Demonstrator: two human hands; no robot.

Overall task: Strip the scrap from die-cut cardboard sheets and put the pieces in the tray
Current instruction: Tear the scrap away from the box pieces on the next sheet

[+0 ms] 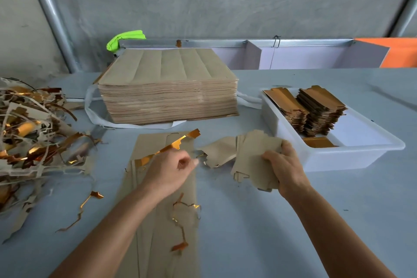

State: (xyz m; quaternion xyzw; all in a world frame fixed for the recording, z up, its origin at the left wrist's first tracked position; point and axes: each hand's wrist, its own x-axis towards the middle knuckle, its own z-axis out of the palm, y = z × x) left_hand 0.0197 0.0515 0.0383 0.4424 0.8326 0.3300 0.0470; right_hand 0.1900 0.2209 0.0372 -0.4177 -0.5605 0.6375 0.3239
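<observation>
cardboard pieces (255, 160): brown bundle sat right of centre, at about 3 o'clock from the sheet.
right hand (285, 165): fingers curled tight round that bundle.
left hand (169, 169): pinched a gold scrap strip (171, 146) over the die-cut sheet (158, 221), which lay flat at 6 o'clock.
tray (338, 156): white, at 3 o'clock, held stacked pieces (316, 110).
sheet stack (167, 88): at 12 o'clock.
scrap pile (33, 133): at 9 o'clock.
</observation>
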